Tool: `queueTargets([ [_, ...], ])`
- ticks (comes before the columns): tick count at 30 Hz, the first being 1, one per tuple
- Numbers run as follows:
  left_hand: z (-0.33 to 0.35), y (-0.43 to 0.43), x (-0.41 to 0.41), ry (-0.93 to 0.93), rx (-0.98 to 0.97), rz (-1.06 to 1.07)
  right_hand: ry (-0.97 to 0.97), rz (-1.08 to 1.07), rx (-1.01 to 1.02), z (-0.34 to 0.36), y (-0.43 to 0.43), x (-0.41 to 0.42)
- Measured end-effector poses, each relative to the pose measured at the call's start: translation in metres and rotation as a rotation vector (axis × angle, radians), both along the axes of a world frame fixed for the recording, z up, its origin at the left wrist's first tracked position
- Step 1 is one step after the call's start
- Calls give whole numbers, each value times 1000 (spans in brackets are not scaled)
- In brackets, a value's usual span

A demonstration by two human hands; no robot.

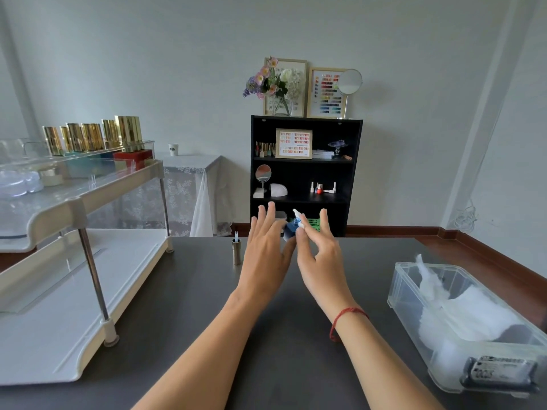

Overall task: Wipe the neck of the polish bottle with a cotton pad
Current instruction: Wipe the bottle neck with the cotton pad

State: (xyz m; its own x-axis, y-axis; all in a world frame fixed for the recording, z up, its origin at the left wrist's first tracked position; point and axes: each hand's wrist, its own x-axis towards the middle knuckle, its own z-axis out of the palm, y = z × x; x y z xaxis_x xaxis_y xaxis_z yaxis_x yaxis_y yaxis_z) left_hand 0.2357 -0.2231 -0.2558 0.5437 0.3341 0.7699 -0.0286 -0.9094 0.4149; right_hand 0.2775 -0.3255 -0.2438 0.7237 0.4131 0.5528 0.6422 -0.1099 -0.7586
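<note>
A small blue polish bottle is held up above the dark table, pinched against my left hand, whose fingers spread upward. My right hand presses a white cotton pad with thumb and forefinger onto the bottle's top, where the neck is hidden under the pad. The bottle's gold cap with its brush stands upright on the table, just left of my left hand.
A clear plastic box of white cotton sits at the table's right. A two-tier white rack with gold-capped bottles fills the left side. A black shelf stands against the far wall.
</note>
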Motion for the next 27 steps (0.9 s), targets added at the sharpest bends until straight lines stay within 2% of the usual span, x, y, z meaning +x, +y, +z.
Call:
queueTargets([
  [13, 1, -7, 4, 17, 7, 49, 21, -43, 13, -3, -1, 1],
  [17, 1, -2, 1, 27, -79, 88, -15, -23, -33, -6, 4, -3],
  [21, -1, -1, -2, 19, -169, 10, -25, -7, -41, -8, 4, -2],
  [27, -2, 0, 0, 32, -210, -10, 90, 90, 56, -3, 2, 0],
])
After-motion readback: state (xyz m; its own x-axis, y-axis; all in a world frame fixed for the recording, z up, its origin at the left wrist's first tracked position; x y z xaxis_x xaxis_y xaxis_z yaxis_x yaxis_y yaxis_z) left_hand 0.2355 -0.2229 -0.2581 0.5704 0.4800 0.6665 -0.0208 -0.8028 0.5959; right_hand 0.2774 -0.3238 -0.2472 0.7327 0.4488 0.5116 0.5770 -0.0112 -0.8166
